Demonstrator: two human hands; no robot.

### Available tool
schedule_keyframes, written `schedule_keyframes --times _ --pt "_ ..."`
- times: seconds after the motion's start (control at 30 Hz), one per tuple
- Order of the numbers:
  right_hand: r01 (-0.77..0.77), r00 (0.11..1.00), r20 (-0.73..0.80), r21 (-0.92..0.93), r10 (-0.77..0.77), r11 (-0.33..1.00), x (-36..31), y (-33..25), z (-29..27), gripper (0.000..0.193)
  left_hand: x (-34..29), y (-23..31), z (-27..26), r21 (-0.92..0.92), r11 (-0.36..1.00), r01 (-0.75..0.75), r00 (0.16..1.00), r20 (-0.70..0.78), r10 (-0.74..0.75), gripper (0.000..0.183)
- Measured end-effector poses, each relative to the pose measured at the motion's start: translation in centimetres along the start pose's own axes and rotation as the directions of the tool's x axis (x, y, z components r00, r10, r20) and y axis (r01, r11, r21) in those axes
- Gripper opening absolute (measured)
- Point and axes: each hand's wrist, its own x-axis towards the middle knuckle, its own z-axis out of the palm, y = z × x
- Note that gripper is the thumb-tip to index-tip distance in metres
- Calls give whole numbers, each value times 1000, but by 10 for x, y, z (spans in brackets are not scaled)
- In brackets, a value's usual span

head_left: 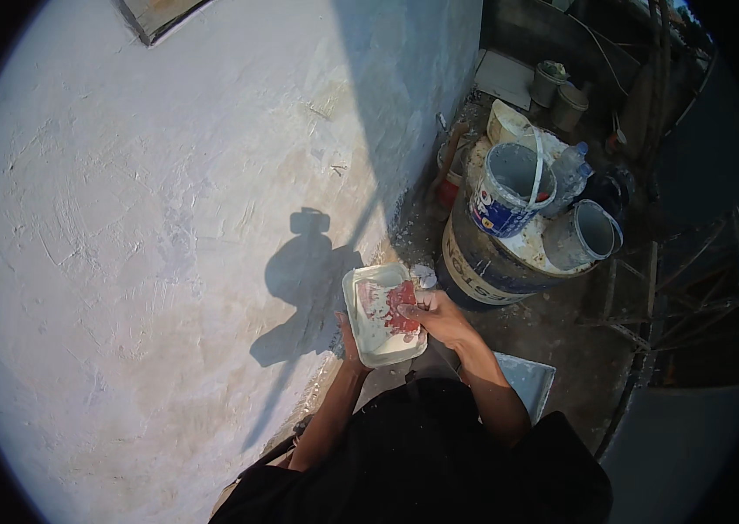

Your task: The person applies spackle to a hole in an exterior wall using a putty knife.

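White putty coats a shallow rectangular tray (380, 316) that we hold near the middle of the view, close against a rough plastered wall (142, 227) on the left. Our left hand (348, 347) grips the tray from its near-left edge, fingers curled under it and mostly hidden, thumb side against the rim. Our right hand (441, 320) reaches in from the right, fingers closed on a red-stained scraper (402, 307) whose blade lies flat on the tray's surface; how tightly they pinch it we cannot tell, since the fingertips blur into the blade.

Wall is pale, patchy, with trowel marks, lit by strong sun; our shadow (307, 288) falls on it just left of the tray. A dark shaded band crosses the wall's far right part.

Right of the tray, well apart from both hands, stands a large drum (483, 272) with a stained lid. On its lid sit a blue-and-white paint bucket (509, 190) with a white handle, a smaller grey bucket (586, 234) tipped on its side, and a clear plastic bottle (570, 168) between them. Farther off, two small tins (558, 94) stand by the far wall. A pale flat board (527, 381) lies on the dirty floor near our right forearm. Metal frame (693, 288) at right.
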Motion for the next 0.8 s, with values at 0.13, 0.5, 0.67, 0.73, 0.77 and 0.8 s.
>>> schedule_keyframes --times 0.13,0.5,0.67,0.73,0.77,0.8 --pt "4 1000 -7 -22 -4 1000 46 -35 -29 19 59 16 18 -20 999 -29 1000 2 29 88" --pt "-76 996 -56 -6 76 997 122 -84 -78 23 160 51 25 -168 986 -16 993 109 35 87" --pt "-34 993 -114 68 41 997 135 -88 -77 24 181 70 25 -169 985 18 990 141 6 86" --pt "-44 993 -111 47 49 998 142 -86 -82 24 187 75 28 -128 992 1 993 115 14 86" --pt "-60 993 -104 25 62 998 144 -86 -82 25 193 76 25 -125 992 8 993 115 6 86" --pt "-62 992 -109 30 65 998 147 -88 -83 25 201 78 23 -138 990 38 992 122 -21 86"
